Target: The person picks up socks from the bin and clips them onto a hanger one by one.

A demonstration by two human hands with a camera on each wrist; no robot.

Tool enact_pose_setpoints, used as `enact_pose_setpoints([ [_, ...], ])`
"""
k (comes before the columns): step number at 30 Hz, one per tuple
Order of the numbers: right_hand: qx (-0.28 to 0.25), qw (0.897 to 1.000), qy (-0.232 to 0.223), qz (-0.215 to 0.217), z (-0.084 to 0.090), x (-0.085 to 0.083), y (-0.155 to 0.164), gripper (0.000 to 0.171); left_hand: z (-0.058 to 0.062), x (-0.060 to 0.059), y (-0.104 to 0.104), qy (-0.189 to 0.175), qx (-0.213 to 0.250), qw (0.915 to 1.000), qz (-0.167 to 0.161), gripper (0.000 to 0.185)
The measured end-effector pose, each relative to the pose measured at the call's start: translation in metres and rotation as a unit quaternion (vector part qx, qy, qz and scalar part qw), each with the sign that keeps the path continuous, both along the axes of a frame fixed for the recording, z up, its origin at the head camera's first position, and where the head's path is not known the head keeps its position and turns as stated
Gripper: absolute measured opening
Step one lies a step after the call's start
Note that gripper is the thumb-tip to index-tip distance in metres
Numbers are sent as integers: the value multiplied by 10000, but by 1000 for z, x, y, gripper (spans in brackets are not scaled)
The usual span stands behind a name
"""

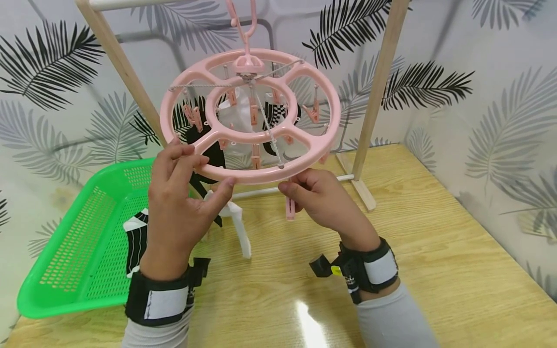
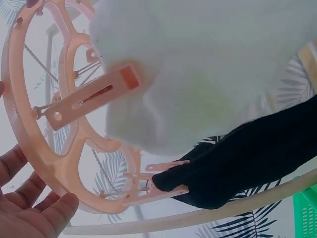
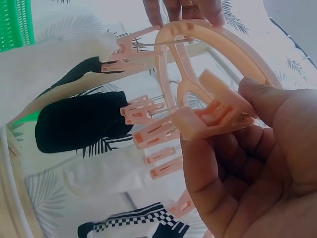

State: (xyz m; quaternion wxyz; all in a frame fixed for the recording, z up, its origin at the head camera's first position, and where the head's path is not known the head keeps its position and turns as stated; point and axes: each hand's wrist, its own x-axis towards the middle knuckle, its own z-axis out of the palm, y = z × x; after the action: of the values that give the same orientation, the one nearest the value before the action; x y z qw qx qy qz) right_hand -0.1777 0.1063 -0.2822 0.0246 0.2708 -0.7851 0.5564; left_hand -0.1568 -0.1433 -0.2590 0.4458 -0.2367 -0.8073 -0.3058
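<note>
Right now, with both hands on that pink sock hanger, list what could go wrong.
1. The left hand holds the pink hanger by its rim while the ring sits tilted; let go, it may swing and shake loose the white sock or black sock.
2. The right hand pinches a clip open; it could snap back on a finger.
3. The wooden rack could perhaps tip if pulled.
</note>
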Motion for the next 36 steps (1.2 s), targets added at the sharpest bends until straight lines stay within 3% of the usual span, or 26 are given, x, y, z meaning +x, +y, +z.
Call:
enact_pose_setpoints([
  [7,-6,9999,-98,-92,-1,-1,1,23,-3,-1,-2,51,196,9998,-82,37],
  [13,-52,9998,-160,-130,-2,-1,1,22,-7,-5,-9,54,484,9988,95,32],
  [17,-53,9997,-140,-171,-1,0,2,22,-8,-13,-28,-407,1120,9920,419,29],
  [21,-34,9997,-156,-173,-1,1,2,23,-6,-22,-58,-1509,1608,9682,1185,28],
  [23,-18,9997,-160,-174,0,1,1,23,-7,-28,-75,-2022,1533,9553,1516,31],
  [25,13,9997,-139,-194,0,1,1,23,-8,-35,-90,-2448,1142,9472,1729,36],
  [30,93,9995,-123,-284,1,1,2,23,-18,-58,-115,-3318,-360,9257,1778,47],
  [34,47,9996,-112,-272,0,2,3,23,-44,-80,-133,-3776,-1335,8992,1762,47],
  [36,7,9996,-155,-243,0,2,2,22,-62,-87,-145,-4091,-1803,8777,1723,49],
])
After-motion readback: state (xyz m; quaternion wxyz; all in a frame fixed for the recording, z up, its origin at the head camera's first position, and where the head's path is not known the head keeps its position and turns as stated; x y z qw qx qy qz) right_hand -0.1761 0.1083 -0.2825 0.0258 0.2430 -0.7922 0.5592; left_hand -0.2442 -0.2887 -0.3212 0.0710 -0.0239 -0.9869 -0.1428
